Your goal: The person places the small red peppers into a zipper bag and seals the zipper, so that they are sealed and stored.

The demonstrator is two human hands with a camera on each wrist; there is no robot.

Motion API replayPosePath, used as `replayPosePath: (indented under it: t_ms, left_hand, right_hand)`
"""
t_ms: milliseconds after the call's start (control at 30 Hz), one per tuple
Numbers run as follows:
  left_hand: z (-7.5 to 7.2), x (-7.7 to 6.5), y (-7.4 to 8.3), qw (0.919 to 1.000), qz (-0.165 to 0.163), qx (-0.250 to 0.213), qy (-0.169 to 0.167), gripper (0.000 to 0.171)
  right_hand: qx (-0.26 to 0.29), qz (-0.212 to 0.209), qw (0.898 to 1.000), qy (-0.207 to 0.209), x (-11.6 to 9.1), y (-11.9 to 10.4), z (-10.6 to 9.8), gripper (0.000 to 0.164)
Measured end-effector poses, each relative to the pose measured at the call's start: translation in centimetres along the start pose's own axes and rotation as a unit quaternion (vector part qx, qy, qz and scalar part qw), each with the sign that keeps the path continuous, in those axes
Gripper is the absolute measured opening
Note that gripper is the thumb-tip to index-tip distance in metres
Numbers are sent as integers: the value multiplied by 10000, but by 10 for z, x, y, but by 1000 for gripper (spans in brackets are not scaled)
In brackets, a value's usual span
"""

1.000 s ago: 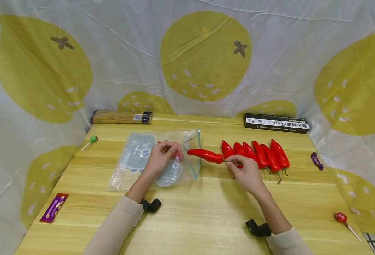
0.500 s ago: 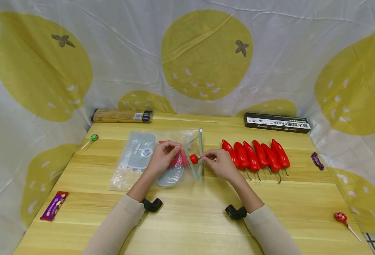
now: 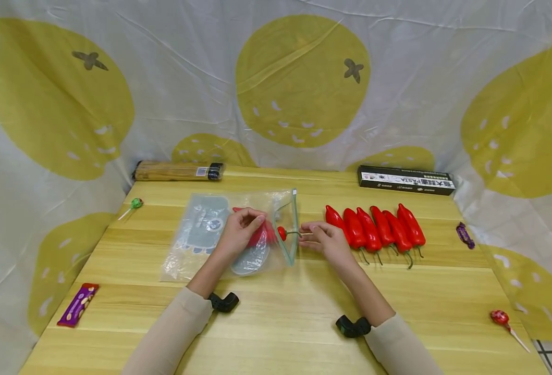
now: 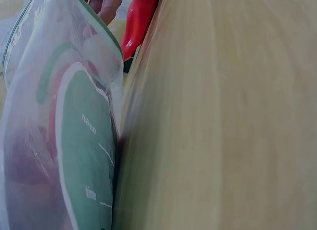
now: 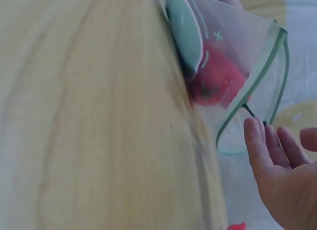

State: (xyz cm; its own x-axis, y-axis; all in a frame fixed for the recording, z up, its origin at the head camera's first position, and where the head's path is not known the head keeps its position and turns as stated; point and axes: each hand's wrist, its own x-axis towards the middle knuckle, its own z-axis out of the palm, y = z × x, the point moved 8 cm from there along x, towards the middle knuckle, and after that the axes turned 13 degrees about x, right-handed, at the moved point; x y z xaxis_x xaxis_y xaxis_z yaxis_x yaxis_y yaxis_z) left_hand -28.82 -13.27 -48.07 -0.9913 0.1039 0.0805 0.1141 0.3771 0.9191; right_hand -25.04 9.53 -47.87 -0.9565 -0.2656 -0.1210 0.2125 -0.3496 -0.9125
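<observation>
A clear zip bag point(image 3: 200, 224) with grey-blue prints lies on the table, its green-edged mouth spread toward the right. My left hand point(image 3: 240, 229) pinches the bag's upper layer near that mouth. Red peppers point(image 3: 261, 237) show through the plastic. One more red pepper point(image 3: 281, 233) lies in the mouth, its green stem pointing out to the right. Beside that stem is my right hand point(image 3: 324, 242), holding nothing; in the right wrist view its fingers point(image 5: 257, 146) extend toward the bag. Several red peppers point(image 3: 371, 232) lie in a row on the right.
At the back are a pack of thin sticks point(image 3: 174, 171) and a black pasta box point(image 3: 406, 180). A green lollipop point(image 3: 137, 203) and purple bar point(image 3: 78, 305) lie left; a purple-wrapped candy point(image 3: 465, 235) and red lollipop point(image 3: 501, 317) lie right. Lemon-print cloth point(image 3: 182, 62) hangs behind.
My right hand carried a pepper by its stem leftward into the bag's mouth, then let go and drew back slightly. My left hand stayed on the bag.
</observation>
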Motion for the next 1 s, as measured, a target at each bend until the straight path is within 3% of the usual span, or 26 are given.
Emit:
replayPosePath:
  t_ms: [367,633,1000]
  left_hand:
    - [-4,-3,3,9998,-87,77,171,25]
    - [-2,-4,8,9997,-12,-18,239,21]
    - [-8,-7,22,9971,138,540,519,22]
  right_hand:
    - [510,-296,9982,-123,-11,-6,13,52]
    - [734,-345,9967,-70,-7,-8,27,74]
    - [519,-277,9981,-192,-2,0,50,77]
